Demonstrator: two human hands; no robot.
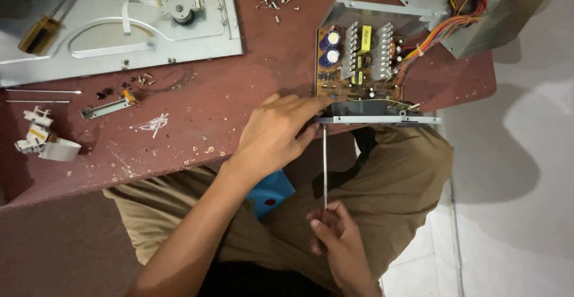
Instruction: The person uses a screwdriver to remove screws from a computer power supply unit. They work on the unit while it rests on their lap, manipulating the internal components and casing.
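An opened power supply unit (359,58) with a brown circuit board, blue capacitors and metal heat sinks sits at the front edge of a reddish table (239,94). My left hand (276,134) rests on the unit's near metal wall, fingers pressing its left corner. My right hand (335,237), low over my lap, grips the handle of a long thin screwdriver (324,165). The shaft points straight up at the unit's front plate. A bundle of coloured wires (442,28) runs from the board to the back right.
A grey metal panel (119,28) with a small motor lies at the back left, a yellow-handled tool (39,34) on it. Loose screws (272,3), a white plastic part (39,138) and a thin rod lie on the table. A blue object (272,192) sits on my lap.
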